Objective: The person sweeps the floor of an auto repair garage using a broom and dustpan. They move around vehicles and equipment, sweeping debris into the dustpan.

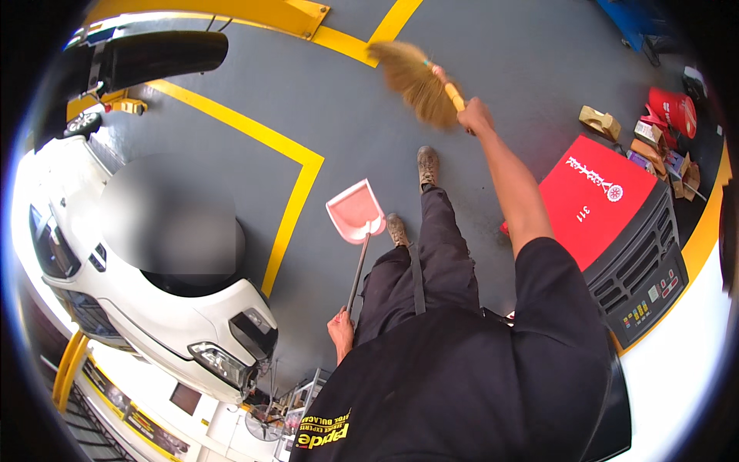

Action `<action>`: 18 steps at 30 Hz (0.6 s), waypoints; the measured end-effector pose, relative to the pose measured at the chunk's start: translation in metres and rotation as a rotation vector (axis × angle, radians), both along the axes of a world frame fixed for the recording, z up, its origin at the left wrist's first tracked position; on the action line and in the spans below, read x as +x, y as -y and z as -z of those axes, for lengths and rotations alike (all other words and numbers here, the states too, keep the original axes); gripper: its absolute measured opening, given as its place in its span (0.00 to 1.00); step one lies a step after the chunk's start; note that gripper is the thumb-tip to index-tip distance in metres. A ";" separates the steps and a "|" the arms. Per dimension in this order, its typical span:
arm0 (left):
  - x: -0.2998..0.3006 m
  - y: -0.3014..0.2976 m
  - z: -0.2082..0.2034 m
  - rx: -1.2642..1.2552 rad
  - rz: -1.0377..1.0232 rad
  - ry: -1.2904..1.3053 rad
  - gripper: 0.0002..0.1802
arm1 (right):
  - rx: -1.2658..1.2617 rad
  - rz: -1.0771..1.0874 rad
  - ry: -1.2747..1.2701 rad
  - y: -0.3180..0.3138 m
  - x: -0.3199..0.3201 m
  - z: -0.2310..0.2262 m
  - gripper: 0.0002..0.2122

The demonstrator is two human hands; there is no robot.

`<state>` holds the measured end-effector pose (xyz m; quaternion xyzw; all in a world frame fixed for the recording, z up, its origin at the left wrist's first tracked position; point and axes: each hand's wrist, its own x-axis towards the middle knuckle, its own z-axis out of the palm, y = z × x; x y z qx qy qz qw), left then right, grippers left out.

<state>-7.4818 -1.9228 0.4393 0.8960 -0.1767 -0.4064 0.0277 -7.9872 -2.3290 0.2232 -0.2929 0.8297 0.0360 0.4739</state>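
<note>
- The right hand (476, 117) is closed around the yellow-orange handle of a straw broom (416, 83), arm stretched well forward; the bristles fan out beyond the hand, over the grey floor (346, 108)
- The left hand (339, 329) hangs low at the person's side, fingers wrapped around the thin pole of a pink dustpan (355, 213); the pan's scoop sits ahead of that hand, just beside the left shoe (396, 229)
- The right shoe (428, 166) is stepped out in front, between pan and broom
- Broom and dustpan are well apart, so as I judge it the sweeping is mid-way: no pile is gathered at the pan's lip, and the pan looks empty
- The floor between bristles and pan shows no clear litter; fine dust is too small to tell
- Still untidy: cardboard scraps and small boxes (654, 146) to the right of the right hand, past a red-topped machine (596, 200)
- To the left of the left hand is a white car (154, 308), beyond yellow floor lines (289, 150)
</note>
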 end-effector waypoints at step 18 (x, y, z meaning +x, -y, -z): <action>0.183 0.235 0.082 -0.131 -0.338 -0.295 0.09 | -0.387 -0.050 0.229 -0.130 0.233 -0.225 0.32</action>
